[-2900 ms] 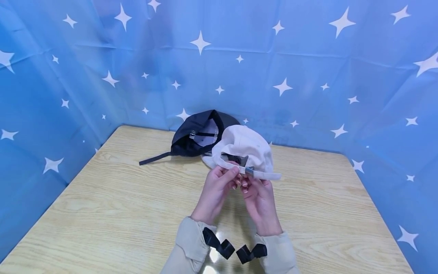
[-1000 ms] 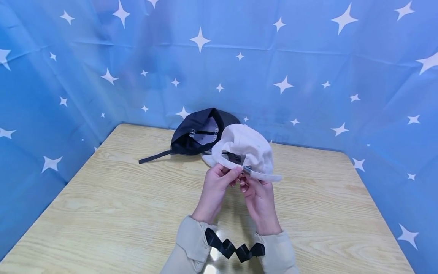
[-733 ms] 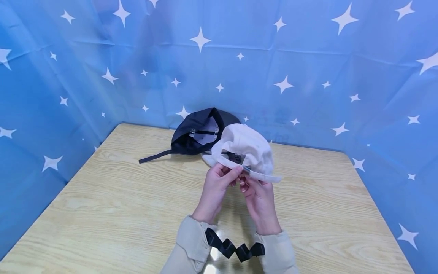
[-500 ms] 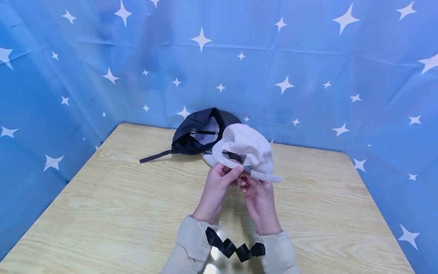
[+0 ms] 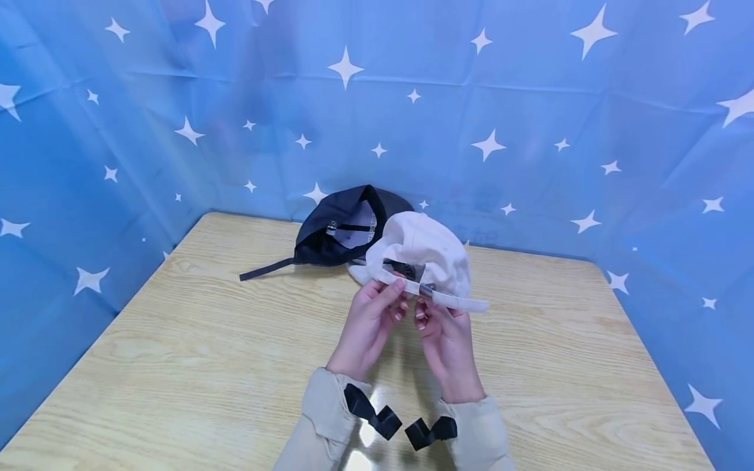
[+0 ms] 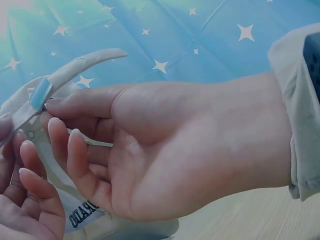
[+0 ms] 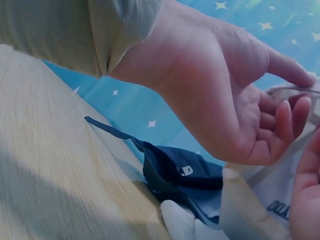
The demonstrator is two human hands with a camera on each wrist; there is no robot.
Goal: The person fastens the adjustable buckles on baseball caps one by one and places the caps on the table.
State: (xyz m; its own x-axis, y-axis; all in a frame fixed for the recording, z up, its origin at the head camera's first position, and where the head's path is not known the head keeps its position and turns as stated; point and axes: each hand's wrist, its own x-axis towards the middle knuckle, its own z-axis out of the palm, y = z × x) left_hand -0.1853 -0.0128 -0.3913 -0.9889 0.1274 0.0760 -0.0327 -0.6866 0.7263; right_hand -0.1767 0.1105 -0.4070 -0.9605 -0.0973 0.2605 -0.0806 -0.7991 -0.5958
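Note:
A white baseball cap [image 5: 427,242] stands with its back opening towards me. Its strap [image 5: 462,303] runs through a metal buckle [image 5: 427,290], and the loose tail points right. My left hand [image 5: 365,327] pinches the strap left of the buckle, thumb on top. My right hand [image 5: 449,347] pinches the strap right at the buckle from below; the left wrist view shows its thumb tip against the buckle [image 6: 41,94]. In both wrist views dark lettering shows inside the cap. The right hand's index finger is partly hidden.
A black cap [image 5: 321,239] lies on its side behind and left of the white one, its strap [image 5: 266,270] reaching out over the wooden table [image 5: 194,366]. A blue star-printed cloth [image 5: 530,111] hangs behind the table and along its sides. Both wrists carry black camera mounts.
My left hand has slid a little left along the strap, away from the buckle, so more strap and the buckle show. My right hand and the black cap have stayed in place.

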